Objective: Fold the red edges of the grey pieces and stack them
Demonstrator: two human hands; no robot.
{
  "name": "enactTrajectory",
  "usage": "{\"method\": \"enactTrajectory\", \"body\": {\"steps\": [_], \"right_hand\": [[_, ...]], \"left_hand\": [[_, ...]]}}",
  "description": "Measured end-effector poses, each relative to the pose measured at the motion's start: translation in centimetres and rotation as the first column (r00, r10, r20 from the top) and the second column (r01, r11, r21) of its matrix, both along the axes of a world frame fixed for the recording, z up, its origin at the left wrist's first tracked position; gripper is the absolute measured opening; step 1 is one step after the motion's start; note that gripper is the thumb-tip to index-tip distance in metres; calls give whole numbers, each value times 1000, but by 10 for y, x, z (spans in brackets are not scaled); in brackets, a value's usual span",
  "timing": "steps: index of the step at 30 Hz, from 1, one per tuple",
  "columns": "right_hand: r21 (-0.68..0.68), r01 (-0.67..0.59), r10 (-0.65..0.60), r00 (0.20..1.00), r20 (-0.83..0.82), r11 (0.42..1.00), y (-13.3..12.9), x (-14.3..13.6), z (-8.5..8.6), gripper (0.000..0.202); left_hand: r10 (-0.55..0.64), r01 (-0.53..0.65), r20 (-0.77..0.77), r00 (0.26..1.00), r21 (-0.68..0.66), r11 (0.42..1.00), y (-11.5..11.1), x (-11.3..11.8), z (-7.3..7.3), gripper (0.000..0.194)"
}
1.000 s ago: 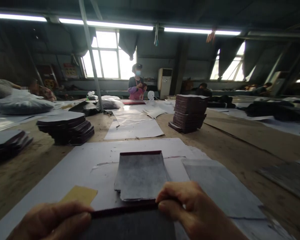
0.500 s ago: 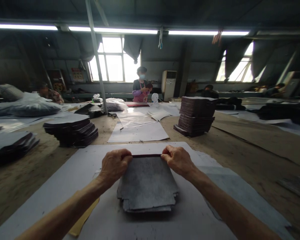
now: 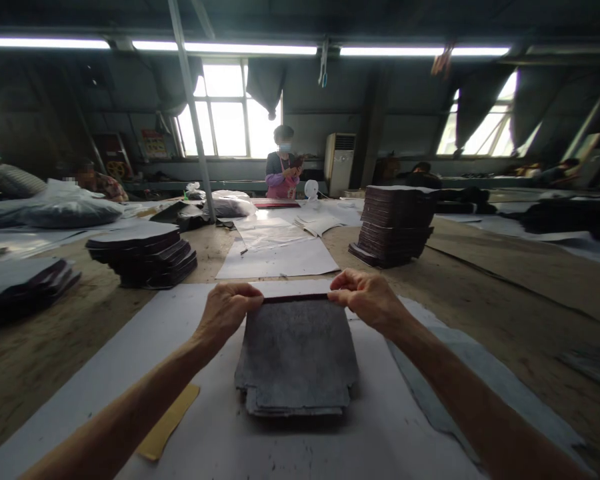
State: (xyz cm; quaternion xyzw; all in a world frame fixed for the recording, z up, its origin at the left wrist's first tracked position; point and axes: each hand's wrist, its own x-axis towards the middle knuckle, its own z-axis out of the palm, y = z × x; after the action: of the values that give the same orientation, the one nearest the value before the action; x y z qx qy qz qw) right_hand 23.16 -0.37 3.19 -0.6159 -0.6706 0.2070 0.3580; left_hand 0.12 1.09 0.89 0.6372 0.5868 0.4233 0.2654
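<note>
Grey sheet stack btwn dark piles.

Dim workshop — fluorescent tubes glow overhead, bright windows on the far wall, white air-conditioner cabinet standing right of them.

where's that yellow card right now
In the head view the yellow card lies flat on the white sheet at lower left, under the left forearm, left of the grey stack whose far edge both hands pinch.
</note>
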Motion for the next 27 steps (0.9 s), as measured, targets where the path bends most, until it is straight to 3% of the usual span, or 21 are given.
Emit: {"method": "enactTrajectory", "body": {"steps": [3,5,8,13,19,24,27], "right_hand": [[-18,-60,58,995,-85,998,-7,3,18,9],[-38,-75,71,993,-91,996,-6,4,19,10],[-63,-53,52,998,-20,997,2,2,-1,11],[16,31,-33,989,144,999,9,-6,-32,17],[55,105,-114,976,184,993,7,-8,-37,18],[56,94,-99,990,101,994,12,-2,-42,18],[58,147,-150,988,42,987,10,-4,-42,16]], "left_hand": [[-51,55,73,996,-64,996,1,-6,14,25],[-93,101,76,993,-102,990,3,-9,17,26],[-101,100,-6,995,-114,988,3,-6,8,18],[18,-12,-149,989,39,999,-5,6,-15,12],[131,-121,-110,985,94,988,-5,6,-26,20],[87,-85,33,996,-62,994,-5,0,-33,34],[89,-90,-11,996,-135,987,-15,3,-34,31]]}}
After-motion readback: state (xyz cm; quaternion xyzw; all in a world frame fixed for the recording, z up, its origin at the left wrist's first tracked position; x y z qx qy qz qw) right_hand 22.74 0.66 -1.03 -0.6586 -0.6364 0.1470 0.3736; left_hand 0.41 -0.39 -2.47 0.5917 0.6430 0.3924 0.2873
